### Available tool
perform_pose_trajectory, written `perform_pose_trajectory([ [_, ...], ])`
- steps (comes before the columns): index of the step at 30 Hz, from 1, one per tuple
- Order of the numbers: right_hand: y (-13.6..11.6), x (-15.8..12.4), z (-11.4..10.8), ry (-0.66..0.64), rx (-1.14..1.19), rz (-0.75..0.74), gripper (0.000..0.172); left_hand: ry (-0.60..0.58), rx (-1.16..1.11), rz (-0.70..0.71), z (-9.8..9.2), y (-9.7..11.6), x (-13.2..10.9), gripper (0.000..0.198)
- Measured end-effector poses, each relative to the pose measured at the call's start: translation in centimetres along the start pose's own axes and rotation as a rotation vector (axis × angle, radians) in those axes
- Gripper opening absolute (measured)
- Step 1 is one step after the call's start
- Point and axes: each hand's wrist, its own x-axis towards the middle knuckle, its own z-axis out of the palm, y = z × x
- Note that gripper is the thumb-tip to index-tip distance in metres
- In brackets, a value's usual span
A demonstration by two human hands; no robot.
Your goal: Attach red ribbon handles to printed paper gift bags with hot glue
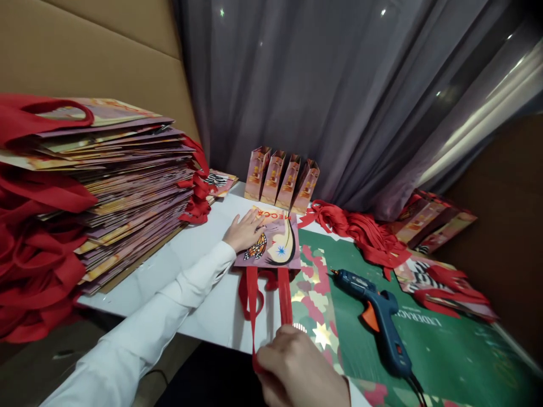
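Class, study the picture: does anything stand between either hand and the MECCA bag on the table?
Nothing visible does. The left hand rests on the MECCA bag. The right hand grips the red ribbon, which alone spans the gap to the bag. The glue gun lies off to the right.

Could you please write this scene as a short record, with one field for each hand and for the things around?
Left hand: spread flat on the printed bag
Right hand: closed on the bag's red ribbon handle
Bag: lying flat, handle towards the person
Left side: tall stack of flat bags with red handles
Behind: four small upright bags in a row, before a grey curtain
Right side: blue glue gun lying on a green printed sheet; heap of red ribbon beyond it
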Motion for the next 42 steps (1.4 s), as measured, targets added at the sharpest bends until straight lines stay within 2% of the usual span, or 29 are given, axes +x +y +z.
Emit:
perform_pose_trajectory([
  [4, 0.1, -0.4, 1.1, 0.019, -0.083, -0.022, 0.01, -0.001, -0.013, -0.011, 0.0, 0.2, -0.1, 0.054],
  [8, -0.5, -0.8, -0.4, 0.034, 0.034, -0.015, 0.006, 0.007, -0.052, 0.007, 0.1, -0.3, -0.1, 0.054],
  [9, -0.6, -0.9, -0.9, 0.092, 0.092, 0.04, 0.014, 0.009, -0.068, 0.014, 0.2, -0.5, -0.1, 0.055],
  [11, -0.2, -0.9, -1.7, 0.305, 0.222, 0.233, 0.029, 0.008, -0.106, 0.027, 0.3, -1.0, 0.0, 0.056],
  [13, 1.0, -0.5, -1.7, 0.526, 0.418, 0.446, 0.033, 0.008, -0.143, 0.034, 0.4, -1.4, -0.1, 0.057],
  [14, 1.9, -0.1, -1.4, 0.591, 0.568, 0.537, 0.033, 0.007, -0.159, 0.035, 0.4, -1.4, -0.1, 0.057],
  [17, 4.8, 1.9, 0.5, 0.611, 1.104, 0.717, 0.044, 0.003, -0.186, 0.017, 0.5, -1.3, -0.5, 0.058],
  [19, 6.3, 3.4, 1.6, 0.719, 1.261, 0.767, 0.047, 0.008, -0.191, -0.002, 0.5, -1.1, -0.7, 0.059],
  [22, 7.3, 5.2, 2.2, 0.908, 1.25, 0.717, 0.043, 0.031, -0.189, -0.037, 0.3, -0.9, -1.0, 0.059],
  [24, 7.5, 6.0, 2.1, 0.915, 1.278, 0.675, 0.037, 0.041, -0.186, -0.065, 0.2, -0.8, -1.2, 0.059],
  [26, 7.7, 6.7, 2.0, 0.881, 1.326, 0.703, 0.031, 0.046, -0.183, -0.09, 0.0, -0.5, -1.4, 0.058],
  [30, 7.9, 8.4, 1.6, 0.948, 1.368, 0.782, 0.039, 0.071, -0.173, -0.165, -0.3, 0.3, -2.0, 0.057],
  [36, 6.8, 10.8, 0.5, 0.972, 1.621, 0.729, 0.04, 0.099, -0.16, -0.248, -0.9, 1.1, -2.5, 0.057],
  [42, 7.3, 11.8, 1.1, 1.054, 1.62, 0.632, 0.027, 0.135, -0.136, -0.237, -1.0, 1.6, -2.8, 0.055],
])
